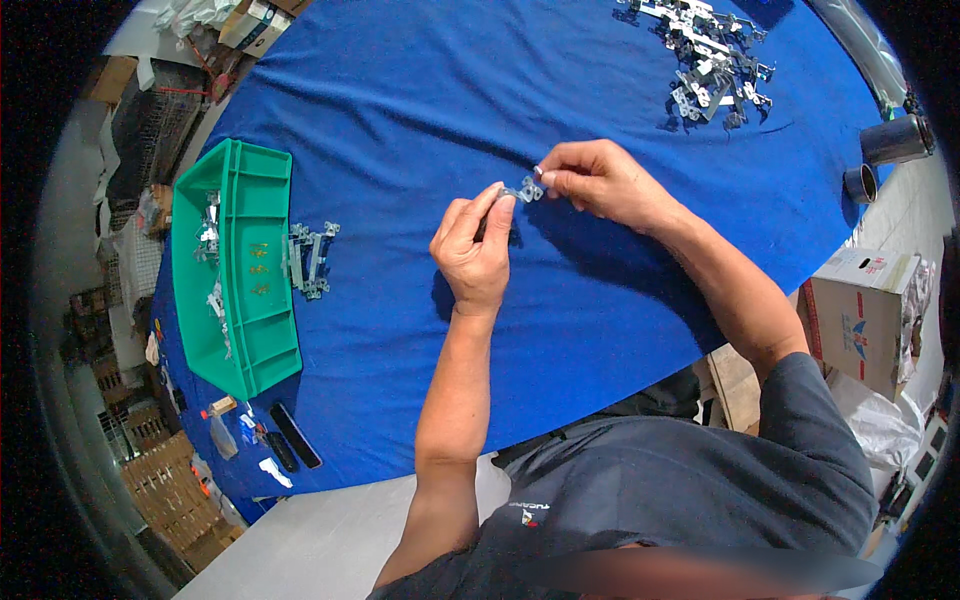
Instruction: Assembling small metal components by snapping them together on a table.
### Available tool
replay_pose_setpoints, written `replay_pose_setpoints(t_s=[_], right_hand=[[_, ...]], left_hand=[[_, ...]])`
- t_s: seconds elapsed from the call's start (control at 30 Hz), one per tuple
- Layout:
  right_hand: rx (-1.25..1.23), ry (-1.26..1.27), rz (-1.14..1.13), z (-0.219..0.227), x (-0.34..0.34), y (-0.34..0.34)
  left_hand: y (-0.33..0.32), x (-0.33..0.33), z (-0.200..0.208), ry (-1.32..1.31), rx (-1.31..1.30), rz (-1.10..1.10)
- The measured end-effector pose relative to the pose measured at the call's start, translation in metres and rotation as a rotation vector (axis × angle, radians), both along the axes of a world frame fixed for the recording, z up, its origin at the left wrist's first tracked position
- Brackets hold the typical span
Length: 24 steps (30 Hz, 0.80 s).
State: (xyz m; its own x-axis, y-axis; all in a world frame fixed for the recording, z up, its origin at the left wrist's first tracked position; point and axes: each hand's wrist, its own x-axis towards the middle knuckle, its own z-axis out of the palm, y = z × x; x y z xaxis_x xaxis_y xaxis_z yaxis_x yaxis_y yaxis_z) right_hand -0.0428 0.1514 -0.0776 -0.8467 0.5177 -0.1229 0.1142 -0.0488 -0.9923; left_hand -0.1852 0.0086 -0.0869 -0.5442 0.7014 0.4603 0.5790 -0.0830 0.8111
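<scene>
- Left hand (473, 248) and right hand (598, 182) both pinch one small metal bracket (523, 190) above the blue cloth (400, 120).
- Green tray (250, 330) lies well left; loose bracket pile (712, 55) far right.

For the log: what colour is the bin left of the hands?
Green; the bin shows plainly in the head view, on the blue cloth.

Bare left hand (474, 252) and bare right hand (597, 182) meet fingertip to fingertip, both pinched shut, forearms angled inward over the table
</scene>
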Motion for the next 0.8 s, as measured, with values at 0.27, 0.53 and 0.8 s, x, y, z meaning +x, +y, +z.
replay_pose_setpoints(t_s=[0.27,0.53,0.8], right_hand=[[0.091,-0.039,0.06,0.0017,-0.0003,-0.0048],[-0.116,0.055,0.063,0.0048,-0.0017,-0.006],[-0.019,0.065,-0.074,0.0065,0.0004,-0.0038]], left_hand=[[-0.0002,0.0005,0.0015,-0.03,-0.02,-0.024],[0.0029,0.001,-0.0011,-0.004,-0.005,-0.07],[0.0022,0.0014,0.0001,0.037,-0.031,-0.118]])
